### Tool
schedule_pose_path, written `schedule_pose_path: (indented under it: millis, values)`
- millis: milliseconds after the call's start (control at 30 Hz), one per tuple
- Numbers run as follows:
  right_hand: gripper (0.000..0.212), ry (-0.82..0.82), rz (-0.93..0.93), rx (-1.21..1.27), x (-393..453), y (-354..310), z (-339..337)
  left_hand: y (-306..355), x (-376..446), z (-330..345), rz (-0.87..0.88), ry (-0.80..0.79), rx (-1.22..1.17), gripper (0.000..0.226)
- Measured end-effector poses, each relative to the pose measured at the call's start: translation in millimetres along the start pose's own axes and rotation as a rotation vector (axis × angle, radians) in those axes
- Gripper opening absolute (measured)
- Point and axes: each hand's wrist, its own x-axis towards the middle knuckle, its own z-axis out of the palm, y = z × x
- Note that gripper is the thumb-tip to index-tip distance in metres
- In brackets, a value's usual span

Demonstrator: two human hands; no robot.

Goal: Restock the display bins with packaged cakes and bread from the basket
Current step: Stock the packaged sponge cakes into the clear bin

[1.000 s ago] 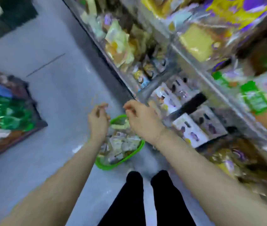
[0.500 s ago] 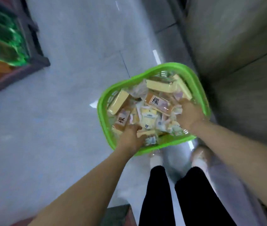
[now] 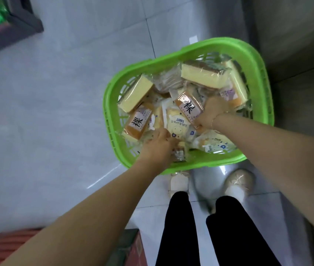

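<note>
**Operator:** Green plastic basket [image 3: 171,60] sits on the tiled floor [image 3: 56,93], directly ahead of the person's shoes [image 3: 238,182]. Report the load.

**Technician:** Basket holds many wrapped items, piled loosely. Pale yellow cake slices lie at the far side [image 3: 204,74] and at the left wall [image 3: 136,93]. Two brown loaves with large black characters lie in the middle, one left [image 3: 137,122] and one right [image 3: 187,108]. A toast pack [image 3: 177,125] lies between them.

**Operator:** Hand status?

**Technician:** Left hand [image 3: 158,145] is down among the packs at the near left of the basket, fingers reaching into the pile. What it holds, if anything, cannot be told; its fingertips are hidden. Right hand [image 3: 209,114] lies at the near end of the right brown loaf, fingers curled on the wrapper, apparently grasping it.

**Operator:** Step in hand?

**Technician:** Judged as pick-up: selecting stock from the basket. No display bin appears in view.

**Operator:** Requirement for the next move?

**Technician:** Secure a firm hold on each wrapper without crushing the soft contents, lift clear of neighbouring packs, then turn toward the bins. Loose film may snag adjacent items; lift straight up.
</note>
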Motion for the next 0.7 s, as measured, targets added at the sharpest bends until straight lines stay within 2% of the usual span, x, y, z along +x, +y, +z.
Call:
schedule_pose_path:
  millis: [100, 200, 300, 367, 433, 467, 500, 533, 567, 633, 700]
  values:
    - [0.039, -0.068, -0.024, 0.056, -11.0, 3.3, -11.7, -0.2, -8.5, -16.5, 0.038, 0.050, -0.316, 0.040]
    - [0.040, -0.278, 0.048, 0.505, -30.2, 10.2, -35.9, -0.9, -15.7, -43.5, -0.056, 0.094, -0.752, 0.027]
    - [0.055, -0.288, 0.083, 0.835, -39.4, 20.8, -71.7, -1.3, -14.2, -64.7, -0.228, 0.040, -1.303, 0.028]
    - [0.048, -0.195, 0.047, 0.813, -37.9, 22.2, -92.1, -3.5, -6.0, -75.5, -0.355, -0.005, -1.611, 0.038]
    - [0.039, 0.081, -0.029, 0.461, -30.8, 16.9, -103.6, -8.0, 5.1, -84.3, -0.444, 0.022, -1.761, 0.040]
    - [0.044, 0.235, -0.073, 0.260, -25.8, 12.4, -106.6, -11.3, 11.7, -87.7, -0.506, 0.083, -1.726, 0.040]
    - [0.053, 0.313, -0.122, 0.111, -20.5, 7.3, -108.2, -14.2, 17.5, -90.2, -0.569, 0.164, -1.625, 0.040]
    - [0.059, 0.323, -0.164, 0.007, -15.9, 1.1, -109.0, -19.0, 23.6, -90.1, -0.620, 0.249, -1.474, 0.040]
    - [0.062, 0.276, -0.188, -0.097, -10.3, -4.9, -108.1, -24.2, 29.2, -88.9, -0.640, 0.324, -1.283, 0.041]
    - [0.059, 0.101, -0.184, -0.282, -1.5, -17.3, -104.3, -35.9, 38.8, -85.0, -0.572, 0.417, -0.858, 0.046]
    - [0.056, -0.054, -0.156, -0.390, 2.1, -26.8, -95.8, -48.9, 45.4, -82.1, -0.492, 0.388, -0.501, 0.060]
